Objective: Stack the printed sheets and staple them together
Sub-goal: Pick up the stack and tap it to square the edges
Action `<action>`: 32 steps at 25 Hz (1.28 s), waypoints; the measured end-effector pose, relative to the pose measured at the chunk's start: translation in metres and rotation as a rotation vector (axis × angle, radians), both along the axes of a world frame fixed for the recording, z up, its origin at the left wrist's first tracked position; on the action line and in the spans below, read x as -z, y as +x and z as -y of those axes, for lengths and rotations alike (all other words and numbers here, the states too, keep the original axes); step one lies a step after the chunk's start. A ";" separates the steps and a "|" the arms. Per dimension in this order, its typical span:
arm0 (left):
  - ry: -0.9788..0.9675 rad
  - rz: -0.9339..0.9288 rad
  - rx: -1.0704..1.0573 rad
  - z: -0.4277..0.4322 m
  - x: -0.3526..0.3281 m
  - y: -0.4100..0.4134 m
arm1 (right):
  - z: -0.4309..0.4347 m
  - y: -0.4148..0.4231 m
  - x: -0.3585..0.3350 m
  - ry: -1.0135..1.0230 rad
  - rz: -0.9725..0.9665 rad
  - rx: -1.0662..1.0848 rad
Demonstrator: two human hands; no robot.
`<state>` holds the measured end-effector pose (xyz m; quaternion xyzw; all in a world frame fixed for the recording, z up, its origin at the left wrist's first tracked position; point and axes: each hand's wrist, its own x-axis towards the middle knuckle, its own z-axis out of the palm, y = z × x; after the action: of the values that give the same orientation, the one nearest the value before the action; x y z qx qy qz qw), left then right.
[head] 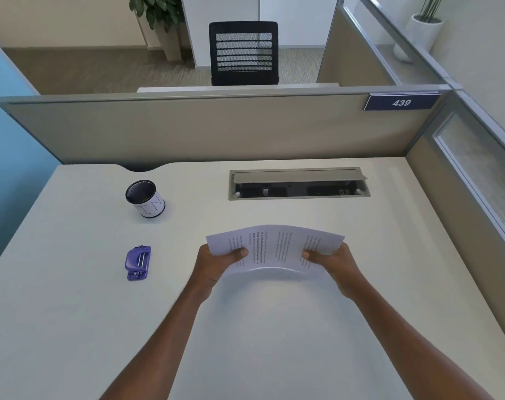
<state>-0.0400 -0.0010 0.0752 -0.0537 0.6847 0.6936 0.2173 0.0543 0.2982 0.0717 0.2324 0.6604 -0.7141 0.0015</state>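
Note:
The printed sheets are held above the middle of the white desk, bowed upward in an arch with their text running sideways. My left hand grips their left edge, thumb on top. My right hand grips the right edge the same way. A purple stapler lies flat on the desk to the left of my left hand, apart from the paper.
A mesh pen cup with a white sleeve stands at the back left. An open cable tray is sunk into the desk behind the sheets. Beige partitions close the back and right sides.

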 end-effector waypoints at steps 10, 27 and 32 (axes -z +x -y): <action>0.013 -0.023 0.024 0.006 -0.001 0.002 | -0.001 0.006 0.006 0.012 0.017 -0.011; 0.016 -0.081 -0.260 -0.020 0.001 0.031 | 0.017 0.011 0.004 0.055 0.002 0.163; 0.011 -0.082 -0.309 -0.037 0.008 0.051 | 0.044 0.023 0.019 0.070 -0.001 0.223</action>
<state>0.0108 0.0360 0.0667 -0.1286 0.6729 0.7240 0.0802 0.0775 0.2544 0.0523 0.3040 0.6549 -0.6865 -0.0863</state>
